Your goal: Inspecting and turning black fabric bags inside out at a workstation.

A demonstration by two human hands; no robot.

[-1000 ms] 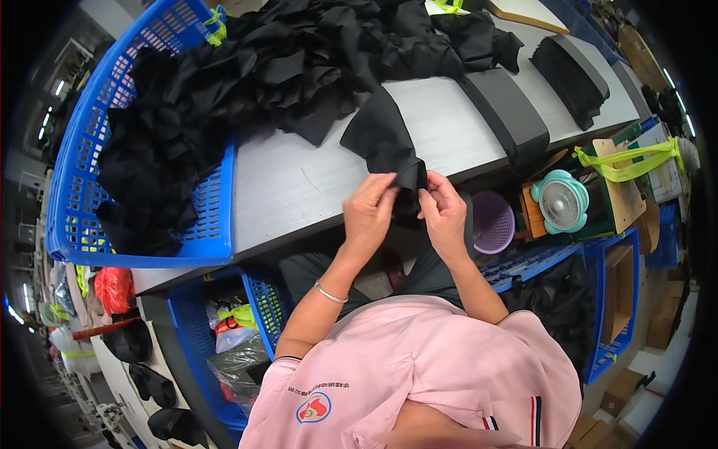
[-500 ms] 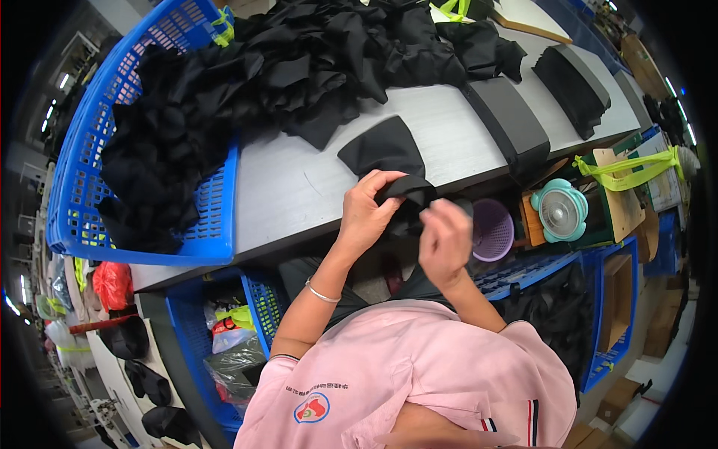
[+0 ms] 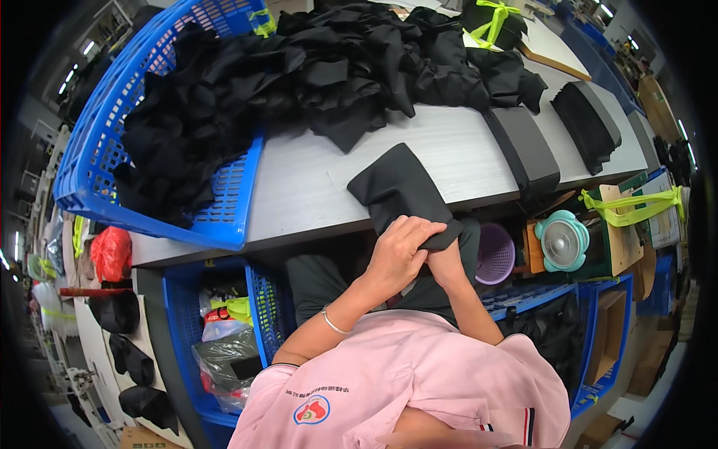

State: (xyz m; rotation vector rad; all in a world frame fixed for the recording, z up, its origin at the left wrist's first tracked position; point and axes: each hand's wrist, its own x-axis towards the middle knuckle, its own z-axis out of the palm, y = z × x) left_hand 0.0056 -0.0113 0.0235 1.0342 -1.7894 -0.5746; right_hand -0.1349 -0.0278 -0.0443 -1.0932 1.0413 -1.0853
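A folded black cloth piece [image 3: 400, 188] lies flat on the grey table [image 3: 299, 187], its near end hanging over the front edge. My left hand [image 3: 400, 251] presses on that near end, fingers curled over it. Just behind it, my right hand [image 3: 446, 262] is mostly hidden under the cloth's corner and seems to grip it from below. A big heap of black cloth pieces [image 3: 329, 60] covers the far side of the table.
A blue plastic basket [image 3: 161, 187] full of black cloth stands at the left. Two neat black stacks [image 3: 523, 150] [image 3: 591, 123] lie at the right. Under the table are a purple basket [image 3: 495, 254], a teal fan [image 3: 562, 241] and blue crates [image 3: 224, 329].
The cloth piece, held up between both hands a second ago, now lies spread flat on the table. Both hands have come down to its near edge.
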